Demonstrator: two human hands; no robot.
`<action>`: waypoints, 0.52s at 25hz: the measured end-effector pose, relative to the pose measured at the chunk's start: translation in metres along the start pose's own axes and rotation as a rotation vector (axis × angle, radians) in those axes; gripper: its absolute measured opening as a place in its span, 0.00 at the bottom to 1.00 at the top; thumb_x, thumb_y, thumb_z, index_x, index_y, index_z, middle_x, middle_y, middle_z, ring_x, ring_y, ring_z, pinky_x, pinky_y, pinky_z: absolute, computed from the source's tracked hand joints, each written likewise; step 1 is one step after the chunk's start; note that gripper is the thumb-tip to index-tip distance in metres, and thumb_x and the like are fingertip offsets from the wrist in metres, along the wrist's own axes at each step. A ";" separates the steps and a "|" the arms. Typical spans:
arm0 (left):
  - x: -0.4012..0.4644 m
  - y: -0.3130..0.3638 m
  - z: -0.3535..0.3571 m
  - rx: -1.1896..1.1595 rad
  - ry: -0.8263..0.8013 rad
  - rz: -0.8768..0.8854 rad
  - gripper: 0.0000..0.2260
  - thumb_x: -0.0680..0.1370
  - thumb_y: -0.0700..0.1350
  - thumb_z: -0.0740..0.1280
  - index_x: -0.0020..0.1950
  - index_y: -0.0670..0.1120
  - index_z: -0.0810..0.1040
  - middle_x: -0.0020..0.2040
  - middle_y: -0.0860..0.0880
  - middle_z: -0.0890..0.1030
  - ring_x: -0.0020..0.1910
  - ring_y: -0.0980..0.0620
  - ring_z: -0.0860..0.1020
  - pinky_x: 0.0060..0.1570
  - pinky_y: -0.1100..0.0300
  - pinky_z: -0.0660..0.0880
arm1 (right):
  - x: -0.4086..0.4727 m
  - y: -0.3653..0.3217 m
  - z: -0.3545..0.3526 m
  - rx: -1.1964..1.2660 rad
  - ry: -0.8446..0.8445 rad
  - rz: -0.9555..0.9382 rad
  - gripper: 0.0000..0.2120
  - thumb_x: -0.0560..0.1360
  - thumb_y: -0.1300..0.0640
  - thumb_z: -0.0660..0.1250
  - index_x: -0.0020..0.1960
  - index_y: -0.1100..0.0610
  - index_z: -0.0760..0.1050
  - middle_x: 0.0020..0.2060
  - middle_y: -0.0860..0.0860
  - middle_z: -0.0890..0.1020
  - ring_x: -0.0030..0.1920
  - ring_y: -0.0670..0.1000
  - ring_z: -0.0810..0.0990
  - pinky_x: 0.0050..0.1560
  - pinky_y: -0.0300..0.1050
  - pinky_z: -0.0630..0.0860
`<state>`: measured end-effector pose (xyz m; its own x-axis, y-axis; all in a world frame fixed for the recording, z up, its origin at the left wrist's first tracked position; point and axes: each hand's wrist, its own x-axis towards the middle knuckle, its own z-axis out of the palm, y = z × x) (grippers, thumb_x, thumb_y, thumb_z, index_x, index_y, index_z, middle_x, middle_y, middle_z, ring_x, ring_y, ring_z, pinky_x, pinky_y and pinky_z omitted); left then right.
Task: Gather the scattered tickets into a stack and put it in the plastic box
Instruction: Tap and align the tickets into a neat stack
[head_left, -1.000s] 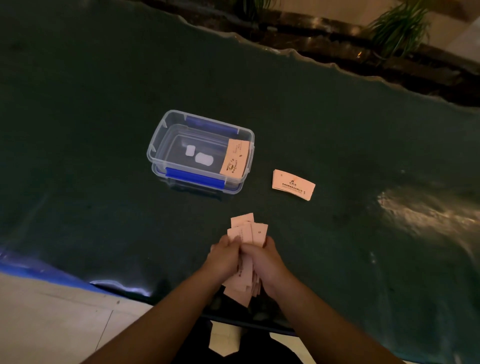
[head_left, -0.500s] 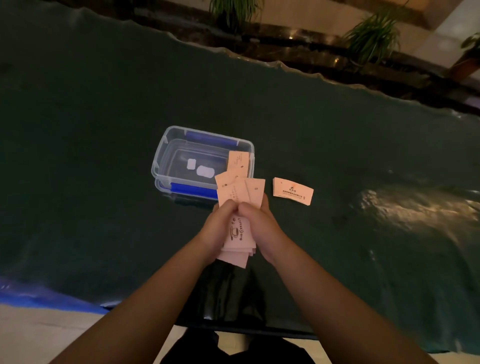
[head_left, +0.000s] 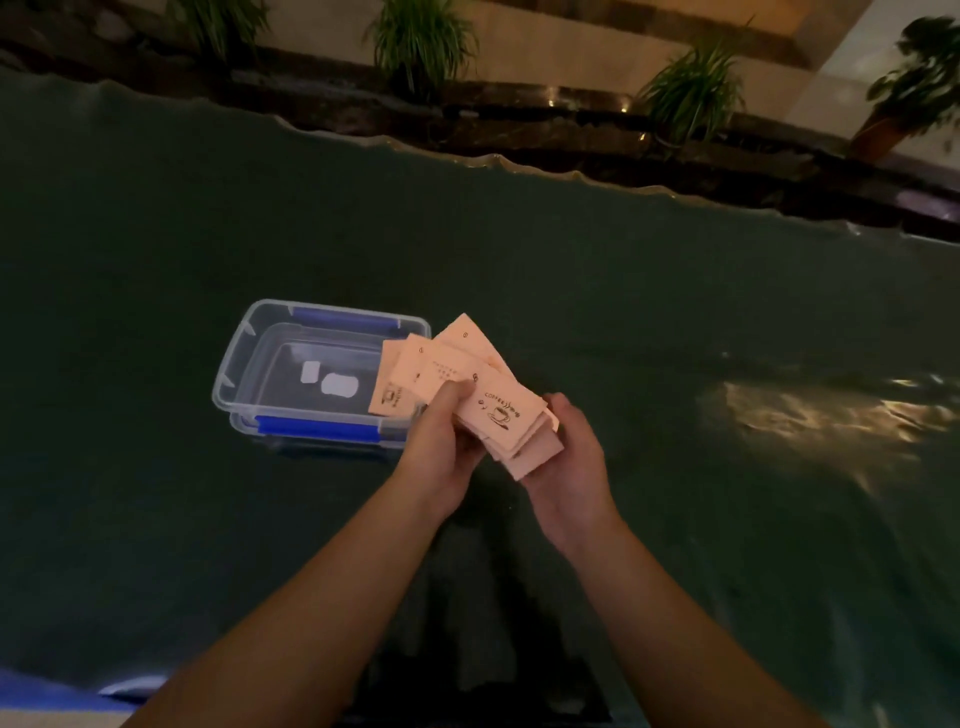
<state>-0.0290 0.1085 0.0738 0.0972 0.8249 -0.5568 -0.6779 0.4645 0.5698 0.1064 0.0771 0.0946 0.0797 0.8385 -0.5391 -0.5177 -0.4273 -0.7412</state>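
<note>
Both hands hold the tickets (head_left: 483, 395) up above the dark green table (head_left: 675, 312). The left hand (head_left: 447, 441) pinches the bunch with its thumb on top, so none slip. The right hand (head_left: 566, 467) is curled under the near end, like a little shelf. The tickets are spread like a fan, not yet a neat stack, so they probably need squaring up first. The clear box (head_left: 322, 374) with blue clips sits just left of the hands, open and ready. One ticket (head_left: 392, 389) leans inside it. The top ticket shows a cup drawing and a word like "COFFEE".
</note>
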 end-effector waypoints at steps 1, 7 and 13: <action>0.004 -0.009 0.009 -0.004 -0.010 0.005 0.13 0.77 0.43 0.71 0.60 0.55 0.79 0.52 0.46 0.90 0.52 0.46 0.88 0.50 0.46 0.85 | 0.002 0.000 -0.009 0.061 0.001 0.001 0.31 0.77 0.46 0.73 0.75 0.59 0.72 0.63 0.62 0.86 0.66 0.64 0.84 0.67 0.64 0.79; 0.022 -0.042 0.030 0.093 0.020 -0.060 0.29 0.70 0.39 0.80 0.69 0.52 0.76 0.58 0.45 0.88 0.55 0.46 0.87 0.51 0.49 0.84 | 0.033 -0.030 -0.053 -0.002 0.140 0.051 0.40 0.70 0.64 0.82 0.74 0.44 0.68 0.61 0.55 0.87 0.53 0.56 0.91 0.59 0.61 0.85; 0.057 -0.008 0.027 0.305 0.068 -0.231 0.26 0.69 0.51 0.81 0.64 0.49 0.80 0.54 0.44 0.89 0.59 0.42 0.85 0.56 0.45 0.82 | 0.081 -0.067 -0.069 -0.192 0.134 0.217 0.30 0.69 0.62 0.83 0.67 0.54 0.75 0.54 0.55 0.90 0.54 0.55 0.89 0.51 0.56 0.87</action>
<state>0.0018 0.1609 0.0542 0.1665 0.6691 -0.7242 -0.3951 0.7182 0.5728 0.2062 0.1506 0.0725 0.1030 0.6745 -0.7311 -0.3656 -0.6579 -0.6585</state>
